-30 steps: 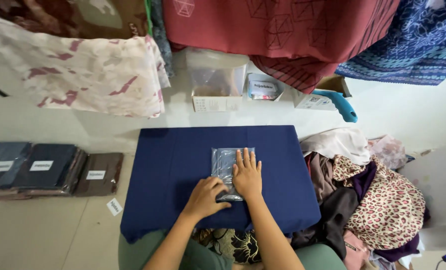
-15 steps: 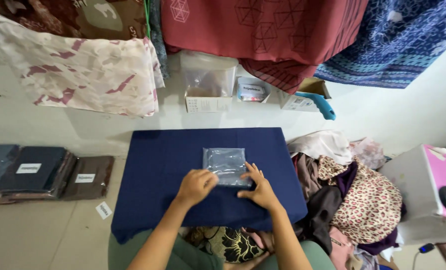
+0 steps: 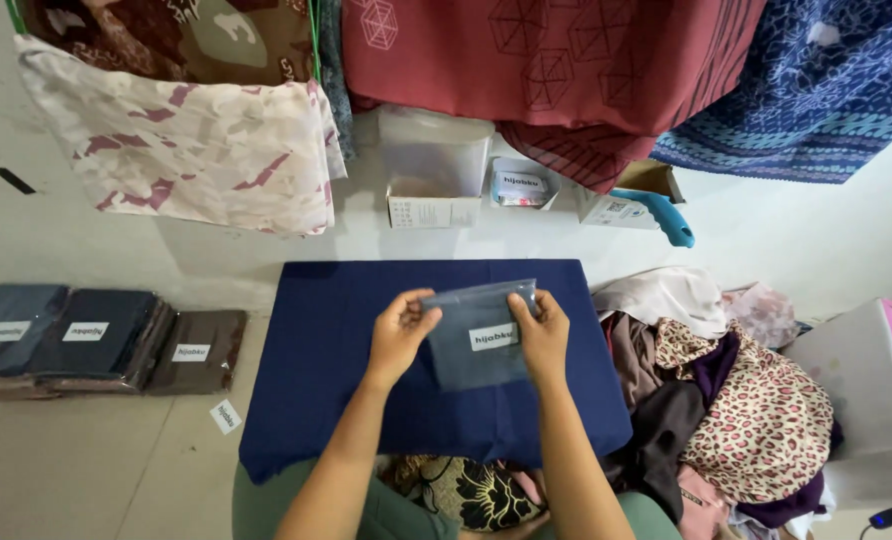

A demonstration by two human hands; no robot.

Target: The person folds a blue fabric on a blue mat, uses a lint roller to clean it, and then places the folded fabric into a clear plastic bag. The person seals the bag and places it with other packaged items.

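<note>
Clear bag [image 3: 481, 340] with grey cloth and a white label, pinched at its top corners between left hand [image 3: 398, 335] and right hand [image 3: 543, 335]. It hangs upright, long axis vertical, opening up, above the blue cloth [image 3: 326, 350].

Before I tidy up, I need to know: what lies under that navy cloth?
Patterned fabric shows below the navy cloth's near edge; everything else beneath is covered.
</note>
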